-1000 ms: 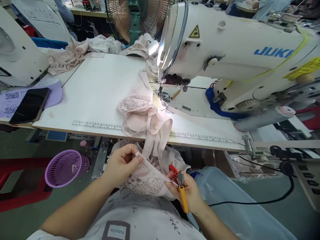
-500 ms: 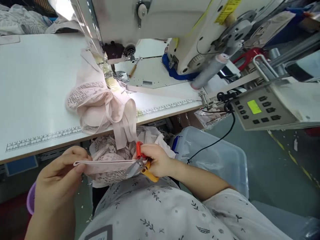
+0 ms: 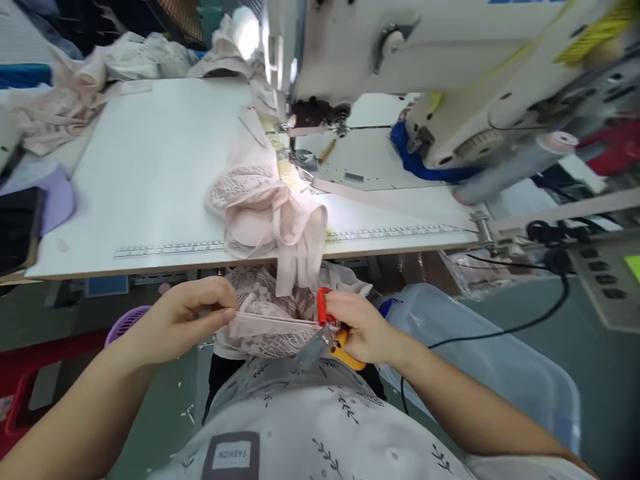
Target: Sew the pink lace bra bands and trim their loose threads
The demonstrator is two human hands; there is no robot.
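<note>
White and smooth, the sewing table [image 3: 160,167] spans the view, with a printed ruler strip [image 3: 170,250] along its near edge and a greenish floor [image 3: 150,413] below. On its right stands a pale sewing machine [image 3: 360,60], a thread cone [image 3: 520,167] lying tilted beside its base and a blue cloth band [image 3: 417,157] around the machine's lower part. Crumpled lace garments [image 3: 145,57] lie along the far side, near a lit lamp [image 3: 246,33]; a dark phone [image 3: 20,223] rests on purple paper [image 3: 59,197] at the left. Pink fabric [image 3: 255,207] is bunched by the needle and hangs over the near edge, between the machine and the hands. Under the table are a purple basket [image 3: 123,323], a red stool [image 3: 30,367] and a translucent bin [image 3: 490,360]. Close to the person's body, just below the table edge, a lace piece [image 3: 273,333] is stretched between the hands. The left hand [image 3: 187,320] pinches its edge between thumb and fingers; the right hand [image 3: 363,327] grips scissors [image 3: 325,337] with red and orange handles while holding the other end.
</note>
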